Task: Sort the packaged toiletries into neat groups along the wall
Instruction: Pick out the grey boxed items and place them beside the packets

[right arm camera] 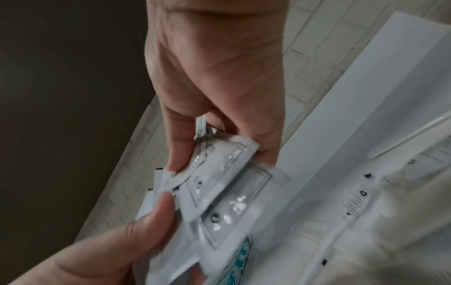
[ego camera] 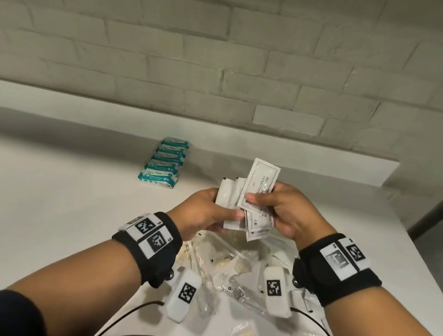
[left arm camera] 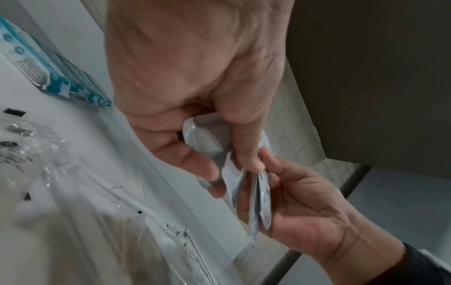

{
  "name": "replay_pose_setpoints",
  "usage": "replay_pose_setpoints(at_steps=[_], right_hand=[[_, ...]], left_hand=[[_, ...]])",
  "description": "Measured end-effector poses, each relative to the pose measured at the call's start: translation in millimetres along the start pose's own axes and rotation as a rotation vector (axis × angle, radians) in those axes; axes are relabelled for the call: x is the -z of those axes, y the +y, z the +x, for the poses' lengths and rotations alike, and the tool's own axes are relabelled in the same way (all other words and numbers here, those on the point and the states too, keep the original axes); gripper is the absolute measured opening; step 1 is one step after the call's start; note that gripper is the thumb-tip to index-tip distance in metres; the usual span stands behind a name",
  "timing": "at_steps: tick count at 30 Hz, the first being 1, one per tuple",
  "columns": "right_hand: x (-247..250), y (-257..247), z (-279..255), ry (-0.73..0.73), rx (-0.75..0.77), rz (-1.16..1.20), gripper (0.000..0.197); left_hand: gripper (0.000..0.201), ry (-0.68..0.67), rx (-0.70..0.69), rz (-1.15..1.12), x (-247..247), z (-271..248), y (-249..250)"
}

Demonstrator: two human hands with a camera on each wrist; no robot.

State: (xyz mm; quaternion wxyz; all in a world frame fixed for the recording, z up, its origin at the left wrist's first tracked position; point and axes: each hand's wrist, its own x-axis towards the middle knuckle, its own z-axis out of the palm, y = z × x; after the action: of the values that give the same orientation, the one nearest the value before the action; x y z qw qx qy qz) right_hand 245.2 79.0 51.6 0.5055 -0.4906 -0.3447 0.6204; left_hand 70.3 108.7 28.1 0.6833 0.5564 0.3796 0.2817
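I judge I'm mid-sort: my left hand (ego camera: 202, 211) and right hand (ego camera: 286, 209) both pinch white sachets (ego camera: 257, 199), held above the counter (ego camera: 37, 198). Next, I'd square them and lay them beside the teal packets (ego camera: 165, 161).

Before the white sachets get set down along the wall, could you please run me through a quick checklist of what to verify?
1. Sachets secured: ok. The left hand and right hand both pinch the white sachets above the table.
2. Sachets squared into one stack: not ok. They are fanned at different angles.
3. All one kind: cannot tell. Only part of the print on the top one is readable.
4. Free spot by the wall: ok. Bare table lies right of the teal packets.
5. Existing group tidy: ok. The teal packets sit in one row.
6. Pile sorted: not ok. Clear-wrapped items remain heaped under the wrists.
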Motion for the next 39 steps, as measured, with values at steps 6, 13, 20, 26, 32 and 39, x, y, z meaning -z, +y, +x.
replay_pose_setpoints(at_steps=[6,13,20,26,32,39], right_hand=[[5.6,-22.6,-13.1,0.054,0.544,-0.366,0.022],[19.5,9.6,-20.3,-0.127,0.518,-0.979,0.030],[30.4,-3.6,-29.3,0.164,0.173,-0.515,0.026],[17.5,-12.0,-27.5,0.104,0.052,-0.093,0.020],[-5.6,12.4,-13.9,0.067,0.071,0.240,0.025],[-0.6,-1.0,-4.4,0.159,0.184,0.176,0.025]], left_hand=[[0.030,-0.001,0.068,-0.258,7.8,2.4,3.9],[0.021,0.062,0.017,-0.265,11.2,7.9,11.4],[0.020,0.207,-0.077,-0.251,21.7,10.3,5.2],[0.029,0.337,-0.188,-0.569,18.9,20.8,12.4],[0.006,0.206,0.022,-0.620,-1.6,8.5,18.0],[0.029,0.022,0.137,-0.229,-10.6,-5.6,0.6]])
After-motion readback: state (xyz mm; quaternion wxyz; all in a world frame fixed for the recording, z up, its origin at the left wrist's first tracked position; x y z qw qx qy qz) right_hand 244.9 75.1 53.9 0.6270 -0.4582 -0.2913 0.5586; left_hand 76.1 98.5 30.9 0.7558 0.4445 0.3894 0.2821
